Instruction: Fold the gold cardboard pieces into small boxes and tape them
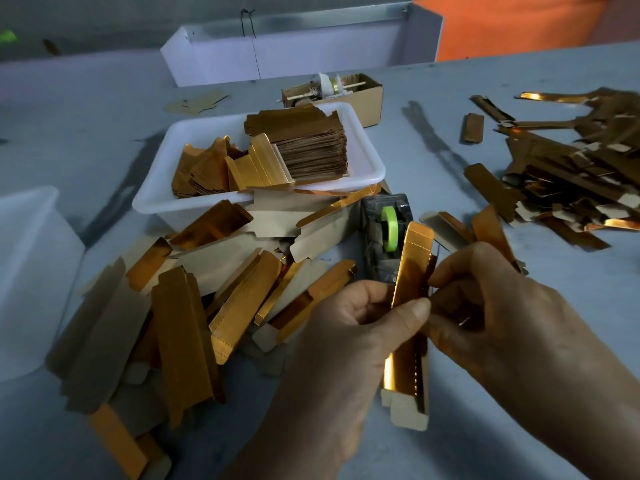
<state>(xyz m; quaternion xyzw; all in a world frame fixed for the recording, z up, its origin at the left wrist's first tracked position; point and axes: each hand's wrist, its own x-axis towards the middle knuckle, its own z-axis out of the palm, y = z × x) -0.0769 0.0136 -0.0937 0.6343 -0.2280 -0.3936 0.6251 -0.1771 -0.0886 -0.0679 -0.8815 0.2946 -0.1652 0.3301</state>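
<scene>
- Holding one long, narrow gold cardboard box (410, 299) upright between both hands, we keep it at about five o'clock in our view, above the grey table (519, 427).
- Our left hand (349, 327) grips the box at mid-length, thumb across its gold face and fingers curled behind.
- Our right hand (485, 299) pinches the box's right edge with curled fingertips; whether a strip of tape lies there, we cannot tell.
- Just behind the box, at twelve o'clock from it, stands the dark tape dispenser with a green roll (389, 233).
- At nine o'clock lies a loose heap of flat and half-folded gold cardboard pieces (194, 306), some showing their brown backs.
- Beyond it, at eleven o'clock, the white plastic tray (367, 168) holds a neat stack of flat pieces and several loose ones.
- At two o'clock a second scattered pile of gold cardboard strips (571, 174) spreads across the table.
- Behind the tray sits a small brown cardboard carton (370, 98).
</scene>
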